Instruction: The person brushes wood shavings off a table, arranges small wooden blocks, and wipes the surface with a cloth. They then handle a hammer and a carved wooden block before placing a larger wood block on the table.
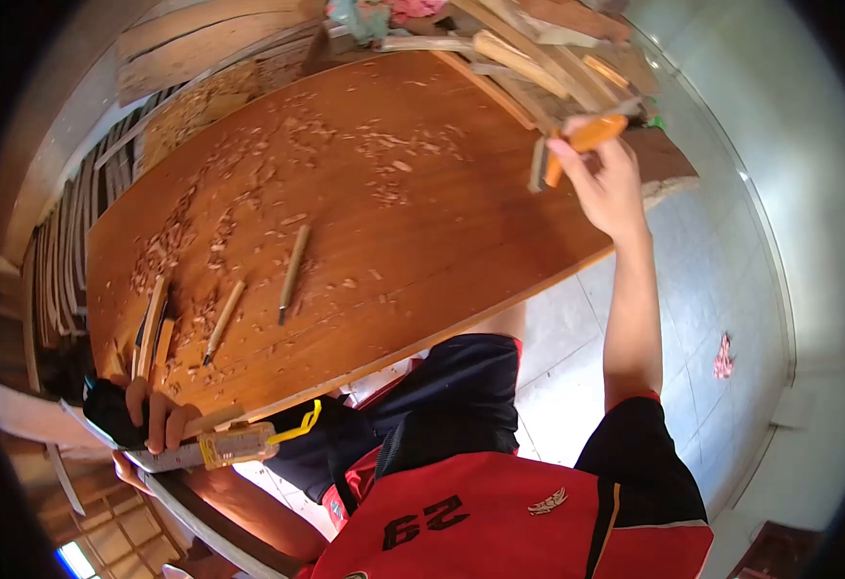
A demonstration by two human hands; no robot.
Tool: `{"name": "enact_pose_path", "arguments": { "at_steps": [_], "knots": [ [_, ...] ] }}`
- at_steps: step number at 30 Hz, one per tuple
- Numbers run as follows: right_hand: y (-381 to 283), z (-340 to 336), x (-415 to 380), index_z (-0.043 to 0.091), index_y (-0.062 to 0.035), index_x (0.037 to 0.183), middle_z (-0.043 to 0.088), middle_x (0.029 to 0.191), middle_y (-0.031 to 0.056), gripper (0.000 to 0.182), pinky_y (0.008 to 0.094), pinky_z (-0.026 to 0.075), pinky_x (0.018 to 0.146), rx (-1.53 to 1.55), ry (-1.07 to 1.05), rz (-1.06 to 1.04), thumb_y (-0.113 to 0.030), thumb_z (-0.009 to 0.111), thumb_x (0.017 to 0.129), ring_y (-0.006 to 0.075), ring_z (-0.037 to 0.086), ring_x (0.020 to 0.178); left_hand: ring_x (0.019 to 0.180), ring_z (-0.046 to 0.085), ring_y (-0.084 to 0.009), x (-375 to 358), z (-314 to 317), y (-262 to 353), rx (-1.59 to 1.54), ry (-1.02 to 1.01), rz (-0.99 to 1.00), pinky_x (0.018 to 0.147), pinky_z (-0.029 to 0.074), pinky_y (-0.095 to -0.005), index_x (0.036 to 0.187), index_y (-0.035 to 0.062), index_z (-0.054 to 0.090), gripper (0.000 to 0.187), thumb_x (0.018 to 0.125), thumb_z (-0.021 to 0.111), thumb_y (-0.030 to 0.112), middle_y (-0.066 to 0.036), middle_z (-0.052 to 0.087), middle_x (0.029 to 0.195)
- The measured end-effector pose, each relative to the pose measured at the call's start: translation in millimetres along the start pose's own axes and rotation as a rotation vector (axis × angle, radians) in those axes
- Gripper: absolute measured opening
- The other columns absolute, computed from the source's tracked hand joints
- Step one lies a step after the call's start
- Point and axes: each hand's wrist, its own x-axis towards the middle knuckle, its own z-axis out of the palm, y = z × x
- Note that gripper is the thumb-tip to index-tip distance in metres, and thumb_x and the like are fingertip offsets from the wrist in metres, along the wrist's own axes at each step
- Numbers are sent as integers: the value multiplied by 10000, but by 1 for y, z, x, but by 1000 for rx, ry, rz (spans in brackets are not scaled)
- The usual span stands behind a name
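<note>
Over the table's right end, my right hand (608, 183) is closed on an orange-handled tool (598, 132); its kind is not clear. A short greyish stick (538, 164) lies beside its lower end. My left hand (159, 417) is at the near left corner, its fingers bent over a long pale marked piece (166, 457) with a yellow-labelled clear end (237, 445) and a yellow strap (297, 425). A black pouch-like thing (109, 410) touches those fingers. Two wooden-handled carving tools (294, 273) (224, 321) lie on the tabletop, near upright wooden handles (153, 323).
The brown wooden tabletop (422, 241) carries scattered wood shavings (166, 236). Wood strips and offcuts (538, 63) pile up at the far right. Stacked slats (60, 251) stand at the left. A small red-and-white cloth (723, 357) lies on the tiled floor (673, 328).
</note>
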Motion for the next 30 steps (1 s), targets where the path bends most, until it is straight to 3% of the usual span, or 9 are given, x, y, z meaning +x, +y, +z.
{"name": "enact_pose_path", "arguments": {
  "at_steps": [2, 5, 9, 11, 14, 20, 24, 27, 30],
  "knots": [
    [10, -38, -35, 627, -1, 1069, 645, 890, 31, 222, 239, 469, 633, 50, 106, 110, -132, 746, 935, 87, 574, 680, 673, 495, -109, 26, 9, -35, 1, -70, -238, 605, 446, -261, 1381, -19, 392, 679, 814, 713, 175, -38, 416, 941],
    [8, -84, -82, 598, -5, 1073, 618, 897, 38, 194, 240, 460, 654, 58, 176, 192, -116, 709, 958, 96, 564, 691, 682, 478, -114, 64, 28, -116, 90, -106, -241, 599, 426, -258, 1337, -12, 438, 626, 828, 675, 266, -42, 417, 938],
    [-7, -121, -125, 572, -13, 1052, 598, 899, 55, 187, 283, 463, 718, 14, 206, 148, -152, 672, 977, 131, 572, 782, 682, 521, -181, 105, 59, -251, 507, 164, -188, 603, 461, -342, 1229, 15, 529, 568, 819, 634, 396, -80, 548, 922],
    [-10, -130, -140, 565, -15, 1035, 597, 899, 60, 195, 304, 461, 752, 3, 220, 166, -172, 666, 979, 147, 574, 833, 667, 577, -256, 121, 66, -304, 512, 206, -327, 612, 496, -423, 1017, 48, 594, 451, 771, 655, 421, -76, 600, 835],
    [-13, -132, -155, 577, -20, 991, 579, 885, 55, 224, 301, 435, 758, 24, 195, 219, -234, 643, 991, 155, 534, 821, 721, 586, -230, 132, 53, -365, 544, 262, -488, 649, 473, -411, 931, 102, 595, 335, 796, 645, 405, -48, 608, 815],
    [5, -118, -168, 562, -19, 952, 544, 901, 43, 264, 298, 412, 787, 180, 171, 343, -273, 578, 1023, 152, 503, 850, 779, 565, -219, 139, 7, -449, 728, 289, -641, 684, 461, -411, 906, 140, 588, 251, 817, 654, 365, -42, 558, 838],
    [16, -102, -165, 543, -25, 950, 538, 954, 53, 253, 296, 402, 820, 275, 151, 334, -263, 557, 1032, 151, 493, 897, 808, 563, -227, 135, 15, -467, 897, 283, -576, 724, 472, -403, 1023, 60, 594, 357, 803, 684, 326, -81, 576, 891],
    [20, -92, -161, 525, -31, 951, 540, 968, 62, 238, 298, 405, 833, 352, 161, 335, -252, 549, 1035, 152, 494, 912, 845, 563, -209, 133, 19, -471, 921, 222, -541, 738, 463, -398, 1144, 66, 540, 429, 806, 684, 288, -76, 600, 913],
    [19, -79, -154, 516, -30, 967, 554, 963, 72, 229, 301, 417, 835, 424, 228, 349, -246, 541, 1038, 152, 511, 911, 779, 578, -188, 136, 12, -473, 865, 171, -439, 678, 479, -363, 1074, 51, 553, 317, 826, 672, 210, -70, 610, 873]
  ]
}}
